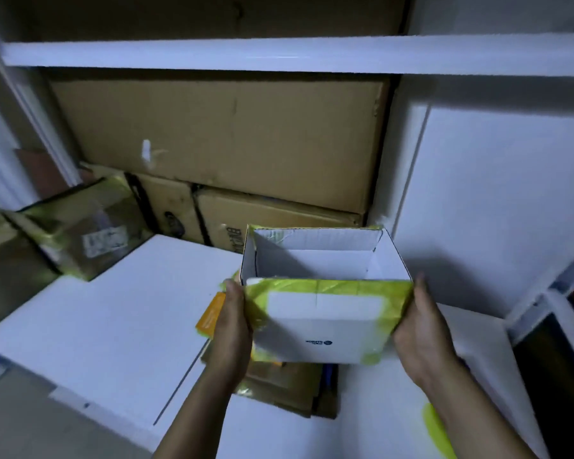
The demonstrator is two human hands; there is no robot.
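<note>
An open white cardboard box [325,313] with yellow-green tape along its edges is held up in front of me, its empty inside showing. My left hand [234,321] presses against its left side and my right hand [418,323] presses against its right side; the fingertips lie out of sight behind the box walls. The box hangs above flattened brown cardboard [289,385] that lies on a white surface [113,313].
Large brown cartons [219,140] are stacked behind under a white shelf [279,54]. A taped package with a label [90,230] sits at the left. An orange card [209,314] peeks out beside my left hand. White panels [497,193] stand at the right.
</note>
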